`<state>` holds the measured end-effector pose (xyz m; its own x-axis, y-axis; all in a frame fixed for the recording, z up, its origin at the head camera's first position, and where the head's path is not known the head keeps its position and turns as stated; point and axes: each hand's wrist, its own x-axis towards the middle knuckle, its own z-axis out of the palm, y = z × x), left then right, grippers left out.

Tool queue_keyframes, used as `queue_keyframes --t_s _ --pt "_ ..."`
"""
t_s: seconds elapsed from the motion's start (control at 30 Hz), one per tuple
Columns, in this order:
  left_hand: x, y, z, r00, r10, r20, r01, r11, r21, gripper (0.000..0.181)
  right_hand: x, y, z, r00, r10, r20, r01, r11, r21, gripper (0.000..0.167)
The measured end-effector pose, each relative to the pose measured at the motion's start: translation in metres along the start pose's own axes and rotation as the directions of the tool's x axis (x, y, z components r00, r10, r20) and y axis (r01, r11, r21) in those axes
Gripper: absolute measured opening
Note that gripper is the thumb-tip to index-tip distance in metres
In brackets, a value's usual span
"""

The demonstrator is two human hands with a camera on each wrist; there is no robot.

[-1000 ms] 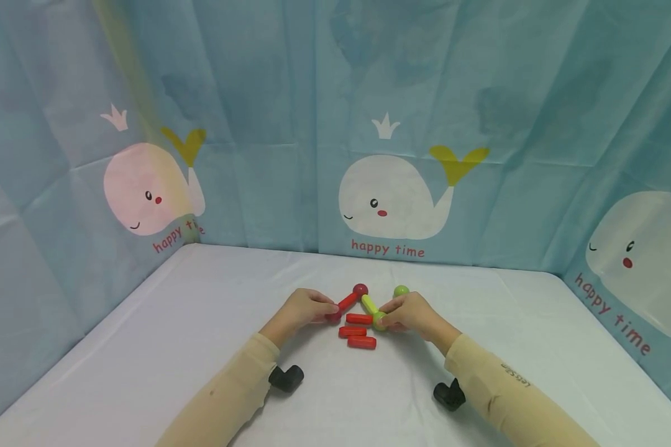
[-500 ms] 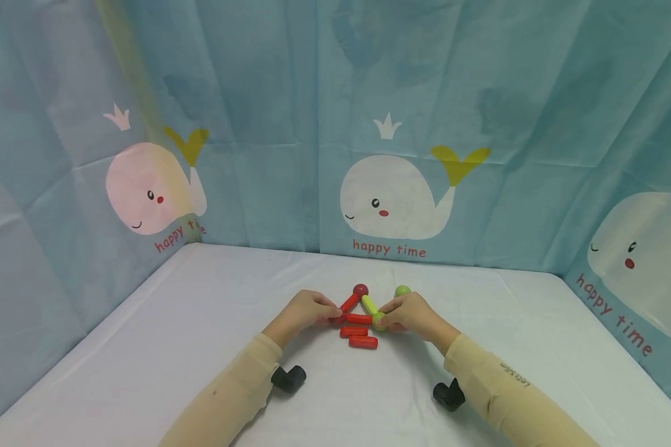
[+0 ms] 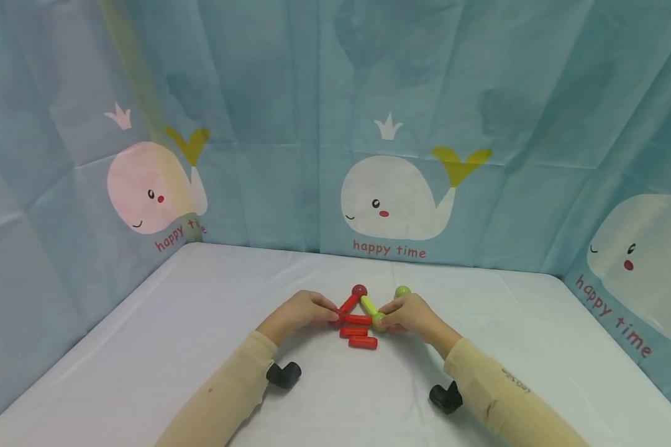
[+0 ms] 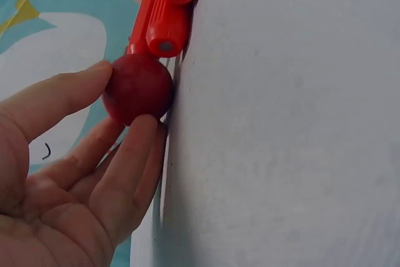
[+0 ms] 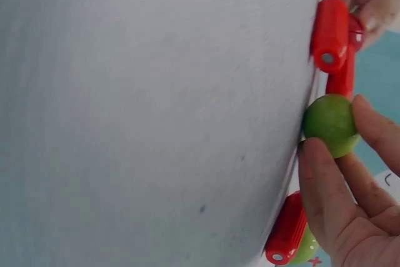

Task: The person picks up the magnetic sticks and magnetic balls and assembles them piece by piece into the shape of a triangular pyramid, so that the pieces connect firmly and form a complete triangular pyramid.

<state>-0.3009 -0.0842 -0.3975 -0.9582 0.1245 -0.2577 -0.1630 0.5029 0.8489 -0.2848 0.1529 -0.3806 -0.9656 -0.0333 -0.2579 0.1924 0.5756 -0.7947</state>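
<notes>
My left hand (image 3: 304, 308) pinches a red ball (image 4: 137, 89) between thumb and fingertips, low on the table. A green ball (image 5: 331, 124) is held the same way by my right hand (image 3: 414, 315). Between these two balls lies a red rod (image 3: 359, 320), its ends against them. Another red rod (image 3: 348, 303) slants from the held red ball up to a second red ball (image 3: 360, 290). From that one a yellow-green rod (image 3: 369, 305) runs down to the green ball, so the pieces outline a triangle. Whether every end touches is too small to tell.
Two loose red rods, a nearer one (image 3: 363, 343) and one just behind it (image 3: 354, 332), lie before the triangle. Beyond my right hand sits another green ball (image 3: 403, 292); the right wrist view shows a red rod (image 5: 287, 229) beside it. A whale-printed curtain (image 3: 268, 155) borders the white table (image 3: 201, 298).
My left hand has shifted slightly right with the red ball, closing the gap to the left end of the middle red rod. The right hand has stayed nearly still.
</notes>
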Motion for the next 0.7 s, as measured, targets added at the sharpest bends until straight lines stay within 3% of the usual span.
queue_keyframes --t_s 0.33,0.7 --pt "0.001 -0.006 -0.006 0.998 0.038 0.042 -0.039 0.999 0.018 0.025 -0.004 0.002 -0.006 1.000 -0.004 -0.022 0.003 0.999 -0.048 0.034" --pt "0.002 -0.006 -0.006 0.999 0.036 0.039 -0.037 0.999 0.025 0.024 -0.007 0.006 -0.036 0.991 -0.031 -0.126 0.037 0.998 0.049 0.039"
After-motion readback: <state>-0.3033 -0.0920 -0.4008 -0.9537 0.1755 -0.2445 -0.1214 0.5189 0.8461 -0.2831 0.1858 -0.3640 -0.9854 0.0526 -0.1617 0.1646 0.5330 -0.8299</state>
